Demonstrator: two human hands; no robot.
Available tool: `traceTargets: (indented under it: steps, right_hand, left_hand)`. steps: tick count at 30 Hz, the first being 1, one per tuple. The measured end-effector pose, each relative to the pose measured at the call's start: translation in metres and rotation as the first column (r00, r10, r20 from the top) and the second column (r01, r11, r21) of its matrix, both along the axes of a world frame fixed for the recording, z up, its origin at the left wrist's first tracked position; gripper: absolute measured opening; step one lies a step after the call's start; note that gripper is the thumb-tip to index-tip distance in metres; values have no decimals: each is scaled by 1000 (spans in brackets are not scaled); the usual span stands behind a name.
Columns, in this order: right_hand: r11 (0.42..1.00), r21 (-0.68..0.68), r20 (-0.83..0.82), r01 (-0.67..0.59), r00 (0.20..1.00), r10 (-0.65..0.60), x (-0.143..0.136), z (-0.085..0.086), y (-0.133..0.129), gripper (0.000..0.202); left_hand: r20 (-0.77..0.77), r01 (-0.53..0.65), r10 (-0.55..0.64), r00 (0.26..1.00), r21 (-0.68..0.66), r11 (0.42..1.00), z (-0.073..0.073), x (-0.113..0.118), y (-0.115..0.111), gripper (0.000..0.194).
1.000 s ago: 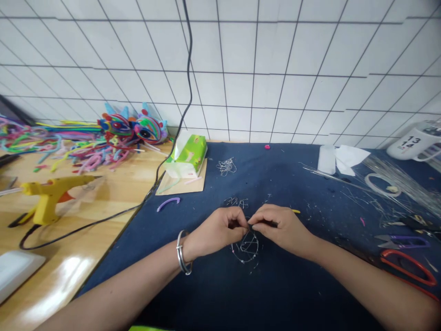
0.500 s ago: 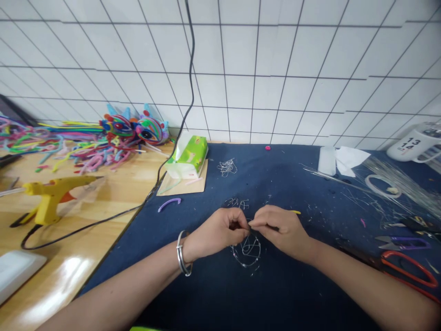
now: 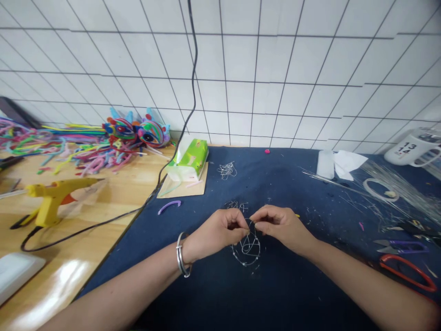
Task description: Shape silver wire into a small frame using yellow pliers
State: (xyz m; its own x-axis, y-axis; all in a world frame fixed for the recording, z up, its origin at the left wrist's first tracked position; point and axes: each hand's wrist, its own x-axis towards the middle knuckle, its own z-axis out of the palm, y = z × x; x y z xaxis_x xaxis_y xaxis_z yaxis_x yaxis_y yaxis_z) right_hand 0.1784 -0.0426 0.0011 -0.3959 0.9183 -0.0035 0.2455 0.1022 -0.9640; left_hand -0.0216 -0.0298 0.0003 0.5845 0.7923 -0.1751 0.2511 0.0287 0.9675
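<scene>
Head view: the left hand (image 3: 229, 227) and right hand (image 3: 282, 225) are keeping narrow grips, apparently pinching the top of a wire piece (image 3: 250, 254) that is showing just below, over dark cloth (image 3: 193, 289) covering the worktop (image 3: 79, 257). Its outline and inner loops are standing formed; whether the top needs more work, I cannot tell.

Wall (image 3: 237, 55): white with dark grid lines, ahead of you
Table (image 3: 113, 194): pale, glossy wood showing on your left
Cloth (image 3: 285, 294): dark blue, spread in front of you
Light: white glare (image 3: 57, 287) on the wood, lower left
</scene>
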Motion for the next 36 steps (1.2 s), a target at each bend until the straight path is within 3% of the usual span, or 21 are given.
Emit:
traceTargets:
  steps: [10, 15, 23, 30, 36]
  right_hand:
    - [996, -87, -40, 3, 999, -6, 0, -9, 2, 11]
    - [1000, 8, 10, 30, 999, -30, -4, -4, 0, 8]
    - [998, -65, 27, 10, 1000, -9, -4, 3, -2, 7]
    - [998, -57, 5, 35, 999, -34, -3, 2, -2, 4]
    - [991, -132, -39, 26, 999, -31, -4, -2, -4, 5]
  left_hand:
    - [-22, 9, -9, 1000, 17, 1000, -5, 4, 2, 6]
    - [-53, 30, -28, 998, 31, 999, -6, 3, 0, 5]
    - [-61, 25, -21, 998, 74, 997, -9, 3, -1, 5]
    - [-54, 24, -19, 998, 102, 995, -9, 1, 2, 4]
    - [-74, 16, -6, 997, 146, 989, -10, 0, 3, 2]
